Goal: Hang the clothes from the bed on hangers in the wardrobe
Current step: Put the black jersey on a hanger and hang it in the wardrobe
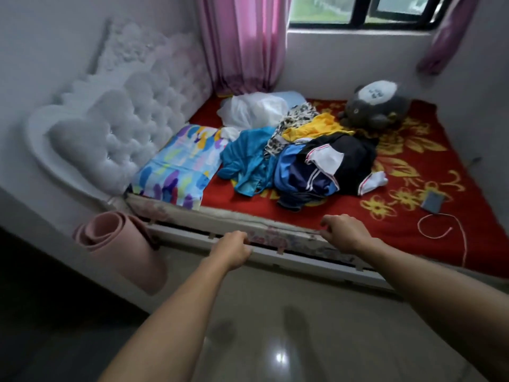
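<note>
A loose heap of clothes [300,158] lies in the middle of the bed [275,213], on a red cover with yellow flowers. In it I make out a teal top [245,155], a yellow garment [316,126], a leopard-print piece [296,117], and dark blue and black sportswear with white trim [330,164]. My left hand [232,250] and my right hand [341,232] are stretched toward the near edge of the mattress, fingers loosely curled, nothing in either. Both hands are well short of the heap. No wardrobe or hangers are in view.
A colourful pillow [179,166] lies by the tufted white headboard [115,128]. A white plastic bag [250,110], a grey plush toy [377,103], a phone [432,201] and a white cable [440,224] are on the bed. A rolled pink mat [124,249] leans at the bed's left corner.
</note>
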Action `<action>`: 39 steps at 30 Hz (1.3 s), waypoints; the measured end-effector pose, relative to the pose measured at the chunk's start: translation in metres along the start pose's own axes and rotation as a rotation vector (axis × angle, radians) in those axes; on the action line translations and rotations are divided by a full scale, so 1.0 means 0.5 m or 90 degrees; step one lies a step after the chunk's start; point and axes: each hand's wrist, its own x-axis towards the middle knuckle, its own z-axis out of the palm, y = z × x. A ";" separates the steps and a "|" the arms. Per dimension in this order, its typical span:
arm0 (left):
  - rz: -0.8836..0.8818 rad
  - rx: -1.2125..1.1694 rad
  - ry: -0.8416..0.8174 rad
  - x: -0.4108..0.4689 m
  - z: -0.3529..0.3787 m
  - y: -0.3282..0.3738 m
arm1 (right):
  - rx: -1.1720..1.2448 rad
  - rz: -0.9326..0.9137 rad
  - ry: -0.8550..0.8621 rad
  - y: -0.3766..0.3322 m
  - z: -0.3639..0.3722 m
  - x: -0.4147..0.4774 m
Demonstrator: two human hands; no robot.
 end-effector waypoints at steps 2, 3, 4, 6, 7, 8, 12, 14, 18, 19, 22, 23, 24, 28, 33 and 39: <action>0.034 0.025 -0.011 0.057 -0.015 0.060 | 0.015 0.035 0.015 0.058 -0.028 0.029; 0.046 0.036 -0.015 0.085 -0.024 0.083 | 0.021 0.050 0.018 0.081 -0.036 0.046; 0.057 0.039 -0.016 0.116 -0.032 0.103 | 0.027 0.063 0.023 0.103 -0.041 0.065; 0.074 0.040 -0.017 0.188 -0.046 0.130 | 0.035 0.086 0.026 0.140 -0.046 0.106; 0.083 0.044 -0.025 0.226 -0.052 0.141 | 0.032 0.096 0.022 0.157 -0.047 0.130; 0.088 0.051 -0.034 0.267 -0.055 0.149 | 0.028 0.107 0.022 0.174 -0.044 0.156; 0.128 0.079 -0.065 0.433 -0.073 0.189 | 0.025 0.158 0.030 0.236 -0.058 0.273; 0.152 0.103 -0.077 0.528 -0.091 0.207 | 0.041 0.202 0.035 0.263 -0.068 0.348; 0.171 0.152 -0.103 0.690 -0.138 0.241 | 0.070 0.264 0.030 0.295 -0.087 0.460; 0.172 0.163 -0.108 0.727 -0.146 0.249 | 0.072 0.274 0.025 0.300 -0.091 0.481; 0.185 0.174 -0.134 0.819 -0.152 0.281 | 0.079 0.289 0.006 0.328 -0.088 0.536; 0.184 0.170 -0.145 0.845 -0.147 0.293 | 0.083 0.294 -0.004 0.341 -0.085 0.557; 0.186 0.171 -0.153 0.870 -0.140 0.305 | 0.088 0.298 -0.011 0.360 -0.080 0.580; 0.182 0.199 -0.201 0.965 -0.095 0.340 | 0.129 0.320 -0.044 0.435 -0.052 0.686; 0.131 0.205 -0.233 1.086 -0.036 0.379 | 0.200 0.323 -0.129 0.527 0.022 0.854; 0.113 0.206 -0.177 1.292 0.078 0.452 | 0.286 0.342 -0.249 0.629 0.166 1.042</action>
